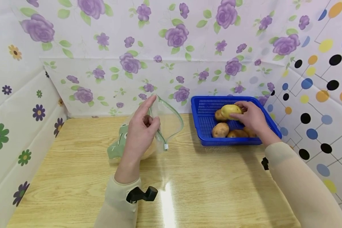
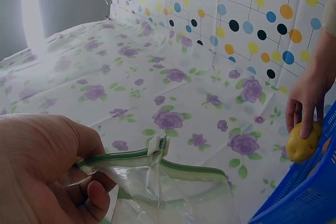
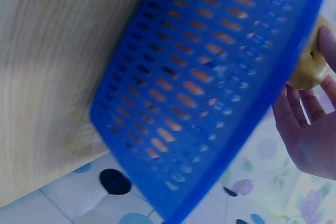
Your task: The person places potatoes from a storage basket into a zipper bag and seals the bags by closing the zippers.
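At my far left hangs a white cloth [image 1: 14, 76] with coloured flowers, beside the wood-grained table [image 1: 74, 177]. Next comes the bag [image 1: 171, 126] on the table, clear with a green printed part on its left. My left hand [image 1: 141, 129] is at its top: the index finger reaches out nearly straight, while the thumb and other fingers are curled in and pinch the edge. The green zip is parted in a wide loop, so the mouth gapes towards the right, with the white slider [image 1: 166, 146] at the loop's near end. A tan, rounded shape shows low behind my wrist; I cannot tell what it is.

To the right, well apart from the bag, the blue basket [image 1: 231, 142] sits near the back of the table. My right hand [image 1: 252, 117] is over it, fingers and thumb bent partway round a yellow potato [image 1: 231, 111], gripping it above the rim. Under it lie more potatoes [image 1: 220, 130], browner, at least three of them, some partly hidden by my hand and the basket's front wall. At my far right hangs a cloth [image 1: 312, 117] with coloured dots joined by thin lines.
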`<act>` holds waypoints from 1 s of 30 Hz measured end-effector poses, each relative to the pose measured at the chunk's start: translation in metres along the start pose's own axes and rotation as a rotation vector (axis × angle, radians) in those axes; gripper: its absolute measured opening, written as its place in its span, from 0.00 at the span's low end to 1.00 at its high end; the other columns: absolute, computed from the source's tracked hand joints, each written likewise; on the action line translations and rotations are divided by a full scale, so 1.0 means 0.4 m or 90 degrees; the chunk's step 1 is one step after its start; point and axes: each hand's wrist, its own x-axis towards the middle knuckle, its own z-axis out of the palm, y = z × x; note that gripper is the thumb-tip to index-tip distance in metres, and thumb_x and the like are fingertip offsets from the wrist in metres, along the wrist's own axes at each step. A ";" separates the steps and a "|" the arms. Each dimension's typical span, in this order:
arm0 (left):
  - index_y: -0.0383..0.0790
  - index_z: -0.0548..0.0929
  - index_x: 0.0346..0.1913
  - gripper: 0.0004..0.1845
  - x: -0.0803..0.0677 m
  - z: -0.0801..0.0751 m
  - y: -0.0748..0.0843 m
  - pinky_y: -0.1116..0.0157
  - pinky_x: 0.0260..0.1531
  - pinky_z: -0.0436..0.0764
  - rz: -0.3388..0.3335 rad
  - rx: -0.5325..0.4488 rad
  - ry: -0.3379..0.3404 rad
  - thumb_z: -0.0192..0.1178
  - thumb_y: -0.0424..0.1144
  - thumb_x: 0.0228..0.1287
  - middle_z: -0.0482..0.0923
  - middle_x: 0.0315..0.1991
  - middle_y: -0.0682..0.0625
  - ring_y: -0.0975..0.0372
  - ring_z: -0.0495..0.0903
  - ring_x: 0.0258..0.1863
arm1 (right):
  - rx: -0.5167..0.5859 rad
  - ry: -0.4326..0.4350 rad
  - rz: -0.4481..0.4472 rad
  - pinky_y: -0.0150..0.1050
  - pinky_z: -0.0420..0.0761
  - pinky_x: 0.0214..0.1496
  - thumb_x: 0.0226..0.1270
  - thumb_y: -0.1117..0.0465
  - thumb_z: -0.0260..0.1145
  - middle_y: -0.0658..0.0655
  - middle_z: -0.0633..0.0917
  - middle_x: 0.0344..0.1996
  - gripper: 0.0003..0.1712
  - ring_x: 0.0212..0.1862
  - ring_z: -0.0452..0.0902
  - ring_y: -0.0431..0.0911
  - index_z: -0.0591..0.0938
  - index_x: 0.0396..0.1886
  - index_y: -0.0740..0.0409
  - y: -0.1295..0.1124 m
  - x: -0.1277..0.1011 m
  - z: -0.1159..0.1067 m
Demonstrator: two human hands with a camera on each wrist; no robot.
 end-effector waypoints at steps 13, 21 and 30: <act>0.52 0.74 0.84 0.39 -0.001 0.000 0.002 0.70 0.26 0.70 -0.004 -0.002 -0.001 0.56 0.22 0.73 0.69 0.81 0.58 0.58 0.67 0.24 | 0.033 0.026 -0.034 0.59 0.79 0.57 0.74 0.40 0.77 0.63 0.81 0.63 0.37 0.60 0.78 0.59 0.82 0.75 0.52 -0.127 -0.033 -0.003; 0.51 0.74 0.84 0.39 -0.001 0.001 0.003 0.70 0.26 0.69 -0.005 0.004 -0.004 0.56 0.22 0.73 0.69 0.81 0.58 0.58 0.67 0.24 | 0.071 0.023 -0.055 0.59 0.79 0.60 0.72 0.38 0.77 0.60 0.80 0.66 0.39 0.62 0.77 0.57 0.82 0.76 0.51 -0.213 -0.058 0.008; 0.51 0.74 0.84 0.39 0.000 0.003 0.003 0.70 0.26 0.69 -0.005 0.005 -0.004 0.56 0.22 0.73 0.69 0.81 0.58 0.58 0.67 0.25 | 0.077 0.029 -0.092 0.56 0.81 0.55 0.73 0.42 0.79 0.58 0.81 0.66 0.35 0.62 0.80 0.55 0.83 0.73 0.50 -0.306 -0.085 0.023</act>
